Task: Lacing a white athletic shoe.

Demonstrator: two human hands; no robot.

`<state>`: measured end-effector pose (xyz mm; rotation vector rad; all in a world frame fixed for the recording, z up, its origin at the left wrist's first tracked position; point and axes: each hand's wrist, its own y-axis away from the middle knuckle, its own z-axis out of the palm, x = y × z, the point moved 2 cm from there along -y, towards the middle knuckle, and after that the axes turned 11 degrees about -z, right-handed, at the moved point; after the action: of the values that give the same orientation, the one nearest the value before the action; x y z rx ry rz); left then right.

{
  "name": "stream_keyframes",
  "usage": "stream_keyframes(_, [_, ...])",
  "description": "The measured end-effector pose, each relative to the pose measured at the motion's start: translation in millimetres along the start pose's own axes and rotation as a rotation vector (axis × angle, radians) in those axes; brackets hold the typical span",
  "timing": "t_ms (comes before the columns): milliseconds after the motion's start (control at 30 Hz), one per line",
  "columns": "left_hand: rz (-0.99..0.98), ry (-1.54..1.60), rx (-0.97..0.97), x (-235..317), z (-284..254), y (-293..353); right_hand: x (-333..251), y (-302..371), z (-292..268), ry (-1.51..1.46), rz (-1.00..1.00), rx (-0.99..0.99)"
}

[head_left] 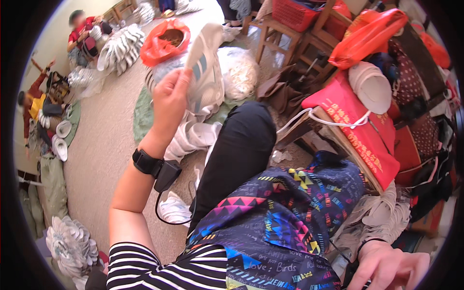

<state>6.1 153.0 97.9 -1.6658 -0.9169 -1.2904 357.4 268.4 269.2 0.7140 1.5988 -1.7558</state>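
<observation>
My left hand is raised ahead of me, thumb and fingers pinched on a flat white shoe upper with pale grey-blue stripes. The piece stands upright above the hand, close to a red plastic bag. At the lower right, my right hand has its fingers bent and spread apart, and I see nothing held in it. A stack of whitish shoe pieces lies just beyond it. Below my left hand, more white shoe uppers lie on the floor beside my black-trousered knee.
An open red plastic bag with brown contents and a clear bag of pale pieces stand ahead. Wooden stools, a red bag and a roll of white pieces crowd the right. Two people sit at far left among shoe-piece piles.
</observation>
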Motion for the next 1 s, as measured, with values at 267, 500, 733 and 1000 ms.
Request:
stream_keyframes(267, [0.271, 0.431, -0.213, 91.5, 83.1, -25.7, -4.3, 16.0, -35.8, -0.044, -0.145, -0.305])
stream_keyframes(500, [0.203, 0.07, -1.12, 121.1, 143.7, 28.7, 8.5, 43.5, -66.3, 1.677, -0.038, 0.125])
stream_keyframes(733, [-0.021, 0.094, -1.615, 94.7, 208.8, 69.8, 24.7, 82.8, -85.6, 1.455, 0.521, 0.231])
stream_keyframes(1000, [-0.385, 0.081, -1.651, 25.2, 246.6, 99.4, 36.3, 173.3, -108.8, 0.018, 0.454, 0.921])
